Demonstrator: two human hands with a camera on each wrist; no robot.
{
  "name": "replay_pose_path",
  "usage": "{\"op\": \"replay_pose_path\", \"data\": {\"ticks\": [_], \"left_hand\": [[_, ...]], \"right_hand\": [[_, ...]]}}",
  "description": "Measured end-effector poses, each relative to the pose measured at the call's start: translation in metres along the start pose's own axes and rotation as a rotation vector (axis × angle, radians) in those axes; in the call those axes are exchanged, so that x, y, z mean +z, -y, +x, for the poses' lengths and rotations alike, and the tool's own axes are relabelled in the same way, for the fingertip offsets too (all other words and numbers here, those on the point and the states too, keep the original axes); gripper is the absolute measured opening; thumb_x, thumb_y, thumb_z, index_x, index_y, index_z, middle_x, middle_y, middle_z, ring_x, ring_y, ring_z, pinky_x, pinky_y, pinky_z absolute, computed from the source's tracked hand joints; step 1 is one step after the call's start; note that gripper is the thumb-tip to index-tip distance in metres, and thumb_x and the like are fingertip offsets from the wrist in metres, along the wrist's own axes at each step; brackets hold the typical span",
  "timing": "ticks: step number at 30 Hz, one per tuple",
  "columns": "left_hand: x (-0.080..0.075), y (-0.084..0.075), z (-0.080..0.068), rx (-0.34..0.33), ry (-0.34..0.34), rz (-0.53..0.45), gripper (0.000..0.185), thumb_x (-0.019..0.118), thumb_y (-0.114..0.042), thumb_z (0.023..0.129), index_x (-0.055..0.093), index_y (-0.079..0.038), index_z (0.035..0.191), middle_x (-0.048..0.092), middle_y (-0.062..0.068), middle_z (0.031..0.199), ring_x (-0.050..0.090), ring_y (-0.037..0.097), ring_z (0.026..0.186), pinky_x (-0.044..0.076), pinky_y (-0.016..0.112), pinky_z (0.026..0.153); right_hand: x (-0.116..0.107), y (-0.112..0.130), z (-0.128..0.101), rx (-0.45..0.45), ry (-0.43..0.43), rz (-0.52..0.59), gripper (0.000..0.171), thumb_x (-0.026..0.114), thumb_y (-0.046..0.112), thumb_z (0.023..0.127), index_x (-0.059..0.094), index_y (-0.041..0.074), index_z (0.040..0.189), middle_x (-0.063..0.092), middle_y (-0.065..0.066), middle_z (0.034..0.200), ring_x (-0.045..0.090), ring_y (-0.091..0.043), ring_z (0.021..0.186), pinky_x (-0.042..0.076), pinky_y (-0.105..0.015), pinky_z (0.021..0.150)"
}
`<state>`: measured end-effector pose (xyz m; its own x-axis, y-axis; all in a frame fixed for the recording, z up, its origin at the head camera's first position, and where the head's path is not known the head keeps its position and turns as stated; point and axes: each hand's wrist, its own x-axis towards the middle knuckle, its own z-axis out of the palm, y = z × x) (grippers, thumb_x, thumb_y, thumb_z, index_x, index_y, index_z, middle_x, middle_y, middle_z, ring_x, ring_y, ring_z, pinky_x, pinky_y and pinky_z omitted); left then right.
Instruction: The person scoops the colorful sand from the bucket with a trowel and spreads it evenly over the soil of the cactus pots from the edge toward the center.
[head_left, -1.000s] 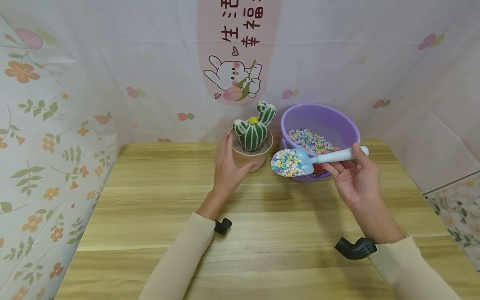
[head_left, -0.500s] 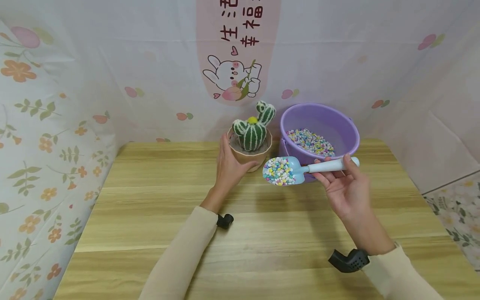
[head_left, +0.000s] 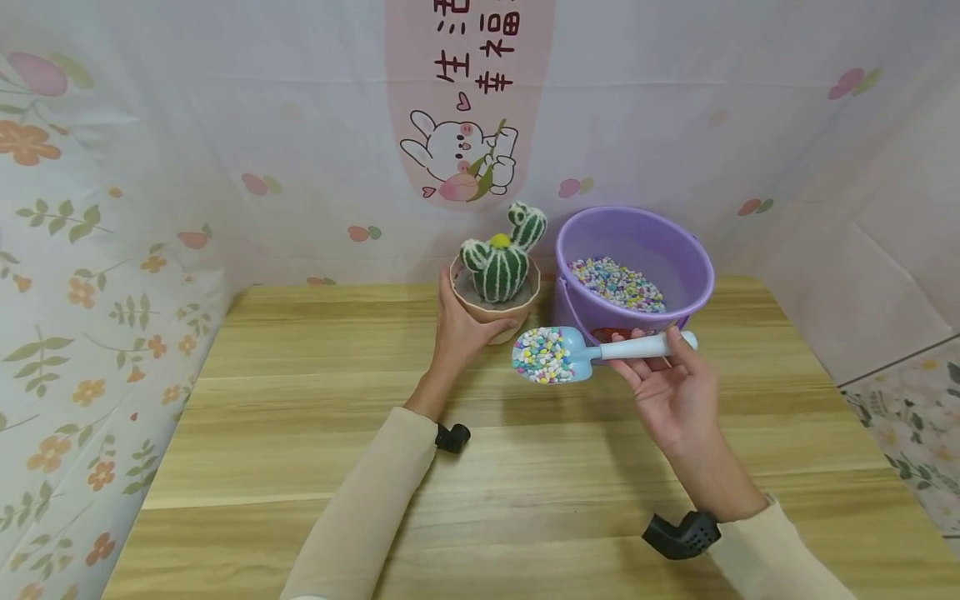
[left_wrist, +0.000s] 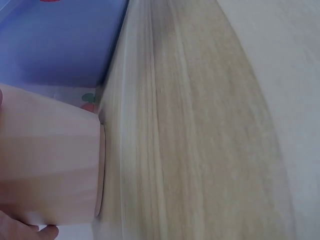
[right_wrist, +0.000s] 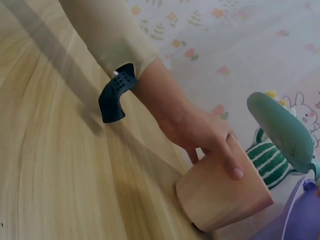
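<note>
Carrying a full load, the scoop (head_left: 551,355) now hangs over the table (head_left: 300,433) at about 5 o'clock from the pot (head_left: 493,307) — a second ago it was up against the front of the purple bucket (head_left: 633,267), so it has come left and down toward the pot. The right hand (head_left: 663,392) pinches the scoop's white handle, palm turned up, blade level, coloured pebbles (head_left: 542,354) heaped on it and none spilled that I can see. The left hand (head_left: 456,329) is curled around the pot's near-left wall, as it was a second ago; the pot has not shifted. Judgement: the load is in transit from bucket to pot, pour not yet begun.

The cactus (head_left: 501,260) stands upright in the pot, bucket at its 3 o'clock, just beside — touching or not, cannot tell.

Hard to read: the left wrist view is mostly blur — pot wall (left_wrist: 47,160), a strip of bucket, tabletop. In the right wrist view the scoop's blade shows only from beneath (right_wrist: 281,131), the right fingers are out of frame, and the bucket is cut off at the corner.
</note>
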<state>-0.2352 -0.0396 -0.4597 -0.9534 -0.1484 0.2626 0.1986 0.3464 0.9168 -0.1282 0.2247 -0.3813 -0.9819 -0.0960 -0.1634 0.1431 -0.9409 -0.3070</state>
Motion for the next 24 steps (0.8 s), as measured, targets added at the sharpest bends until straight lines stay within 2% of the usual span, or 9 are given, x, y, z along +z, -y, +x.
{"op": "replay_pose_path", "data": {"ticks": [3, 11, 17, 24], "left_hand": [[-0.001, 0.001, 0.0, 0.007, 0.004, -0.014, 0.133, 0.094, -0.04, 0.058, 0.007, -0.014, 0.156, 0.026, 0.012, 0.154, 0.033, 0.027, 0.139, 0.035, 0.05, 0.109], [-0.006, -0.003, -0.002, -0.013, 0.033, 0.001, 0.131, 0.093, -0.041, 0.06, 0.007, -0.015, 0.156, 0.026, 0.014, 0.154, 0.033, 0.028, 0.139, 0.034, 0.049, 0.111], [-0.012, -0.001, -0.005, -0.013, 0.054, -0.018, 0.131, 0.093, -0.04, 0.06, 0.006, -0.022, 0.156, 0.026, 0.012, 0.155, 0.032, 0.025, 0.14, 0.032, 0.047, 0.112], [-0.022, 0.002, -0.011, -0.006, 0.092, -0.048, 0.131, 0.093, -0.037, 0.061, 0.004, -0.024, 0.156, 0.025, 0.008, 0.156, 0.032, 0.024, 0.14, 0.032, 0.047, 0.112]], "right_hand": [[-0.003, -0.003, 0.001, 0.002, 0.001, 0.002, 0.019, 0.048, 0.015, 0.102, 0.048, 0.003, 0.117, 0.065, -0.025, 0.095, 0.065, -0.044, 0.101, 0.05, -0.056, 0.091], [-0.009, -0.013, 0.002, 0.005, -0.02, 0.003, 0.015, 0.049, 0.015, 0.102, 0.052, 0.002, 0.109, 0.066, -0.024, 0.098, 0.065, -0.042, 0.103, 0.05, -0.055, 0.091], [-0.009, -0.019, 0.004, 0.001, -0.026, -0.001, 0.015, 0.051, 0.015, 0.101, 0.056, 0.001, 0.101, 0.068, -0.023, 0.096, 0.065, -0.042, 0.105, 0.05, -0.054, 0.092], [-0.009, -0.023, 0.005, -0.003, -0.03, -0.002, 0.015, 0.049, 0.016, 0.102, 0.05, 0.004, 0.11, 0.067, -0.022, 0.098, 0.065, -0.041, 0.104, 0.049, -0.054, 0.093]]}}
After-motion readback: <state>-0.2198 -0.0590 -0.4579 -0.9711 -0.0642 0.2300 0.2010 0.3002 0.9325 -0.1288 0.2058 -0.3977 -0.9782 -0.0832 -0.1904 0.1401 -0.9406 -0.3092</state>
